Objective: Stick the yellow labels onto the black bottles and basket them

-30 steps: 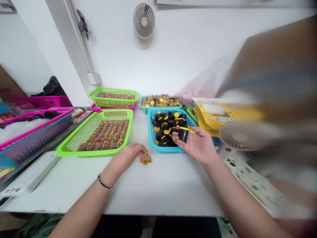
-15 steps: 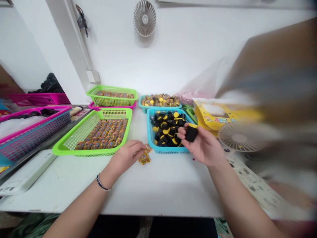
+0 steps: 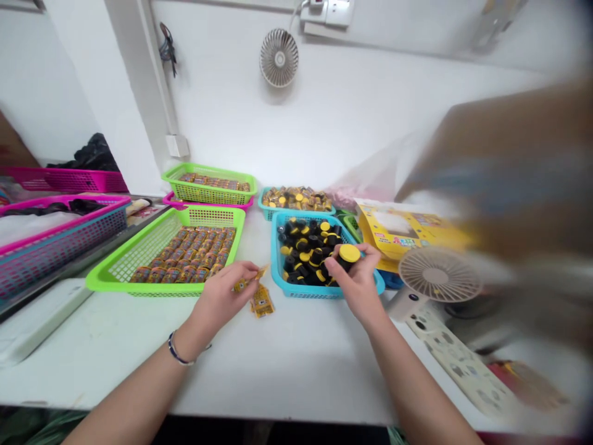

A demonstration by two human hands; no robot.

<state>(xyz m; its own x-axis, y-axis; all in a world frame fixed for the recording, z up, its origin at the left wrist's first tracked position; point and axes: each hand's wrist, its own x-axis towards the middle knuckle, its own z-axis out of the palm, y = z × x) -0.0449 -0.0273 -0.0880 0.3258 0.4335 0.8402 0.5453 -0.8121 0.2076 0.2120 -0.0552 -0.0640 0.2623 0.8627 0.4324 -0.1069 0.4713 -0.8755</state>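
My left hand (image 3: 226, 293) is closed in a pinch on a small yellow printed sticker (image 3: 262, 272). Just below its fingertips, a few more yellow stickers (image 3: 262, 303) lie on the white table. My right hand (image 3: 360, 285) grips a small black container with a yellow lid (image 3: 349, 253), the lid tilted toward me. Under and behind that hand sits a blue basket (image 3: 296, 290) full of loose black containers (image 3: 316, 256) with yellow lids. To the left, a green basket (image 3: 109, 278) holds rows of containers wrapped in printed labels (image 3: 189, 250).
Behind stand another green basket (image 3: 208, 193) and a second blue basket (image 3: 273, 213) of labelled containers. At right are a yellow printed box (image 3: 393, 244), a small fan (image 3: 440, 275) and a power strip (image 3: 456, 358). Pink-rimmed baskets (image 3: 92, 216) line the left.
My left hand has lifted a sticker from the small pile. My right hand has turned the container so its yellow lid faces me. The camera view has shifted slightly.
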